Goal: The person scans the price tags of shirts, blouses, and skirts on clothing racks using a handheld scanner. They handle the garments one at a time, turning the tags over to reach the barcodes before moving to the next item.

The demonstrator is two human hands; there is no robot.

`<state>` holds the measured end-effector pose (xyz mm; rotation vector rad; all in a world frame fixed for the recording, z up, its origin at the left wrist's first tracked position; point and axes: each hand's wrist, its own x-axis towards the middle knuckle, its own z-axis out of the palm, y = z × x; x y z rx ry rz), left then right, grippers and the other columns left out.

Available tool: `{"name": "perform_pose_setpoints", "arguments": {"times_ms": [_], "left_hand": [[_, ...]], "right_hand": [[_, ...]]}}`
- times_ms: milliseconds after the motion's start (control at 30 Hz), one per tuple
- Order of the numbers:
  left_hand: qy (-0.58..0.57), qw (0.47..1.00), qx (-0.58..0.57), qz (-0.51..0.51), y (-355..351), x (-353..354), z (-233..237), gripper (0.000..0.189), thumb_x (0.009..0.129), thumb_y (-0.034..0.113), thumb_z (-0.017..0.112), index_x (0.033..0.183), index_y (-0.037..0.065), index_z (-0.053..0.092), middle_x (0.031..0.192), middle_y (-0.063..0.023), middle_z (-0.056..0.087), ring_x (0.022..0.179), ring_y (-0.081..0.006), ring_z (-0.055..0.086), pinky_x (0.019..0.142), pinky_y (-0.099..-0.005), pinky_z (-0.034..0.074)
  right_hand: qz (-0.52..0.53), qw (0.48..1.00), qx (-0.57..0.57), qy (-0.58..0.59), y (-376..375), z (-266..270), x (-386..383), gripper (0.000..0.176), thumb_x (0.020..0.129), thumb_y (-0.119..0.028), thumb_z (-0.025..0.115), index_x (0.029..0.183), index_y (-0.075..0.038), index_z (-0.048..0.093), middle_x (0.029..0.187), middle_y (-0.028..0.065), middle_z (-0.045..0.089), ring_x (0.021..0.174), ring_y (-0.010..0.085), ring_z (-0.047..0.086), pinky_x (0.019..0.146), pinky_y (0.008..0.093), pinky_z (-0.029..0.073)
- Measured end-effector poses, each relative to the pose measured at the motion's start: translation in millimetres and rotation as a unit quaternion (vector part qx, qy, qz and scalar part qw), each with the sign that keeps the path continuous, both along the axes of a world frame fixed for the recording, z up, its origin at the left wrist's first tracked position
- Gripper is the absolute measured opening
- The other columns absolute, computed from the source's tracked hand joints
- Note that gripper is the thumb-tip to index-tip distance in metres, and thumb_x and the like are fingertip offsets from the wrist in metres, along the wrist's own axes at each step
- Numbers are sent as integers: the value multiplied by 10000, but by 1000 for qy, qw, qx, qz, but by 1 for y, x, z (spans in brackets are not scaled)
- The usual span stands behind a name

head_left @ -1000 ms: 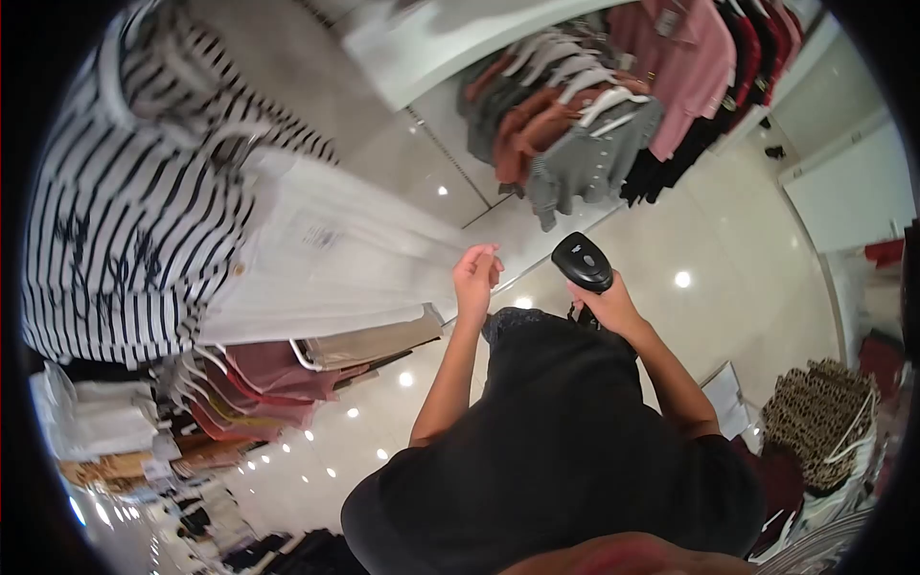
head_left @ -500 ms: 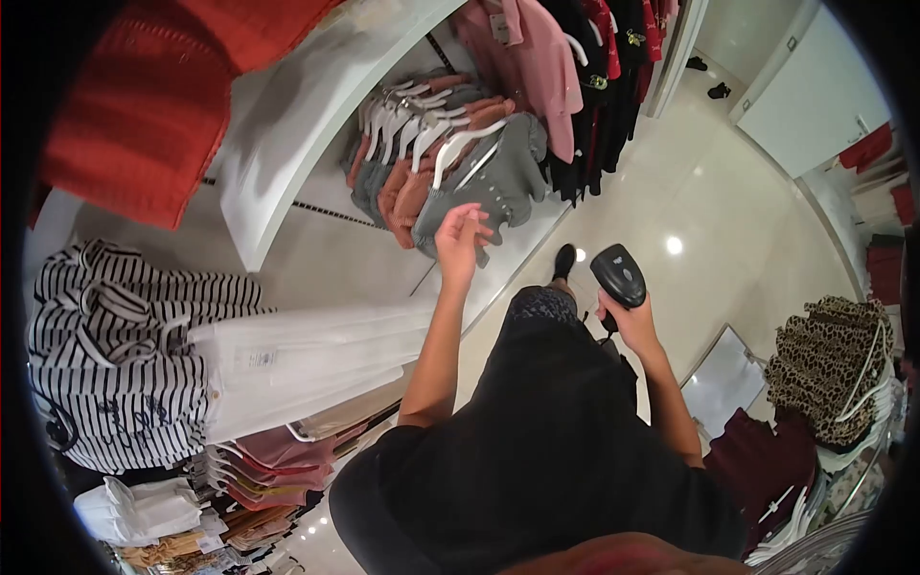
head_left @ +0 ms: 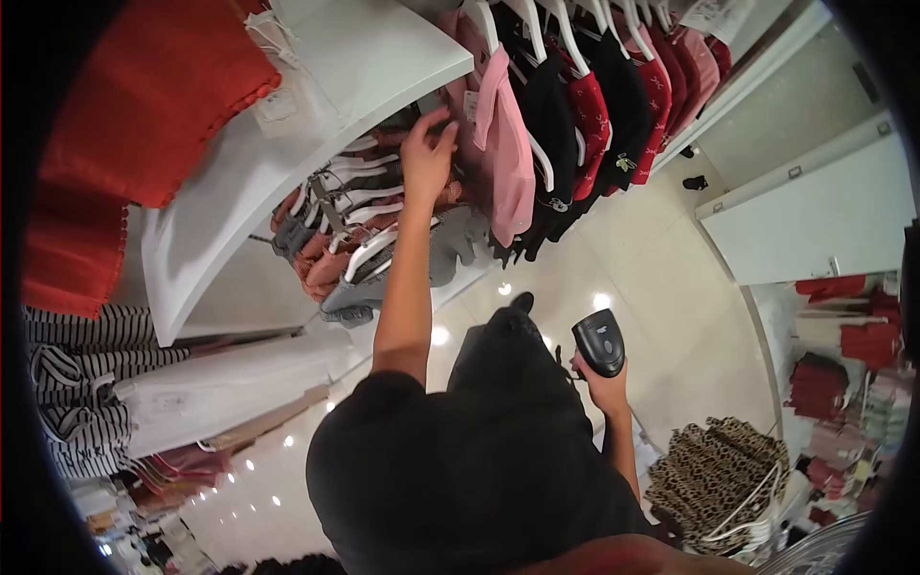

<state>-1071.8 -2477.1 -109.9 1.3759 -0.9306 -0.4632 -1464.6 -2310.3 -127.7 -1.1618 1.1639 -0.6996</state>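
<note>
My left hand (head_left: 426,163) reaches up to the clothes rail, fingers apart with nothing showing in them. It is right beside a pink collared shirt (head_left: 505,158) on a white hanger, and above a row of grey and rust-coloured garments (head_left: 436,254) on white hangers. Low on the right, my right hand (head_left: 606,388) is wrapped round the handle of a black barcode scanner (head_left: 601,343), its rounded head tilted up towards me.
Black tops (head_left: 546,125) and red patterned tops (head_left: 589,110) hang past the pink shirt. A curved white shelf (head_left: 383,57) carrying red clothing (head_left: 144,105) juts out above. A leopard-print garment (head_left: 714,479) hangs at lower right. Glossy tiled floor (head_left: 661,316) runs towards a white cabinet (head_left: 815,211).
My left hand has moved up from the grey garment at the front of the row to beside the pink shirt. The view has shifted forward along the rail; the scanner stays in my right hand.
</note>
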Motion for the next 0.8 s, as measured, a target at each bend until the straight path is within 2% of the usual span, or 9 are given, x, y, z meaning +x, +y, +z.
{"name": "perform_pose_setpoints", "arguments": {"times_ms": [33,100,167,200,333,400,567,667,800], "left_hand": [[-46,999,-22,0,-18,0,2,374,882,151,672,1217,3,597,997,-110,691,642,-92,596,590,-255,478],[-88,991,99,16,-46,12,-25,492,769,171,726,1216,4,604,1045,-166,668,761,-256,642,717,-351,505],[-227,974,-8,21,-63,14,-46,429,766,151,719,1150,-16,627,1105,-171,640,850,-295,640,772,-361,500],[-156,987,32,27,-62,9,-43,343,774,140,710,1062,-32,639,1144,-171,613,880,-288,635,790,-351,497],[-145,985,40,89,-44,-3,-31,209,828,114,685,969,-31,635,796,-92,646,658,-173,609,618,-302,491],[71,997,-28,24,-32,-4,-30,151,903,138,644,963,0,642,695,-24,618,576,-86,560,533,-246,452],[154,978,84,115,3,-42,20,188,955,209,599,1050,47,618,734,-20,652,534,-62,570,432,-217,436],[234,966,68,86,14,-54,38,192,974,192,555,1101,55,599,762,-39,673,544,-84,604,450,-216,472],[274,960,27,41,23,-63,45,219,988,124,505,1142,-15,577,949,-94,677,731,-146,673,578,-237,547]], "right_hand": [[-7,1000,10,7,-15,3,-4,184,816,-28,738,946,11,614,804,58,673,703,126,638,669,269,507],[15,1000,-4,-11,-39,8,-14,172,814,-40,747,918,6,619,807,62,678,715,127,646,669,273,507],[27,1000,-7,2,-62,2,-26,165,814,-45,748,906,7,621,799,61,675,702,129,643,663,269,505],[27,1000,-12,-5,-73,3,-28,165,814,-45,748,906,7,621,799,61,675,702,129,643,663,269,505],[56,998,-31,10,-102,10,-33,145,816,-43,744,883,8,627,764,56,668,683,123,635,648,265,499],[99,994,-10,-35,-124,11,-39,99,824,-34,726,837,8,637,736,42,657,673,114,622,636,263,490],[147,982,29,-115,-167,-2,-56,42,855,2,665,856,21,628,723,33,626,653,106,597,634,264,484],[191,962,84,-177,-189,-3,-55,108,879,23,626,981,31,592,739,57,605,644,115,591,626,275,486],[262,942,62,-201,-225,-12,-33,73,933,-71,572,924,1,578,722,52,581,606,112,552,595,257,452]]}}
